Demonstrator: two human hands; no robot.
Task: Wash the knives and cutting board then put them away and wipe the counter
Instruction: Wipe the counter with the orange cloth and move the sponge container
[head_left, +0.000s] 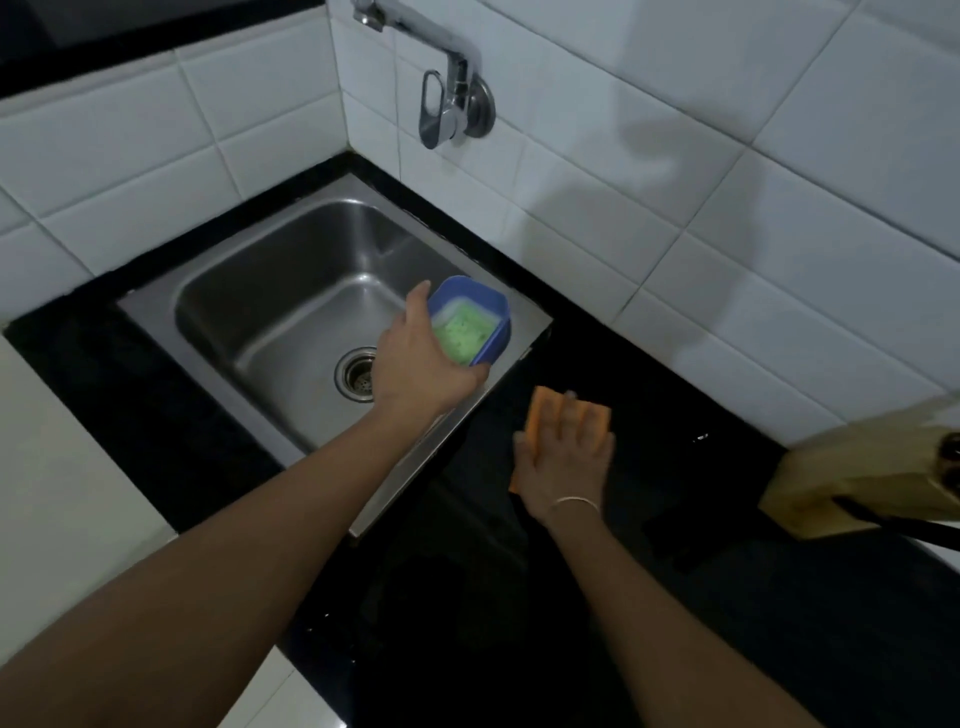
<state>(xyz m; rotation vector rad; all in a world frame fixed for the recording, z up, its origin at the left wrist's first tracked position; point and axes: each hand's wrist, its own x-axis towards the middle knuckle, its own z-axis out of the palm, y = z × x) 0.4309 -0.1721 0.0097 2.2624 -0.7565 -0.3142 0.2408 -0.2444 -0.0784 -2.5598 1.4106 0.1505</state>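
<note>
Over sink rim (524, 332), blue tub (491, 301) (green sponge (462, 332) inside).

Dim, soft focus; shadows on wall tiles (675, 171); knife block (878, 483) motion-blurred; wide-angle bending at edges.

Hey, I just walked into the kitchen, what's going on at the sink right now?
A person is wiping the black counter beside the sink. Their right hand lies flat on an orange cloth on the counter. Their left hand holds a blue container with a green sponge inside, at the sink's right rim. The basin looks empty, and a wooden knife block stands at the right edge.
</note>
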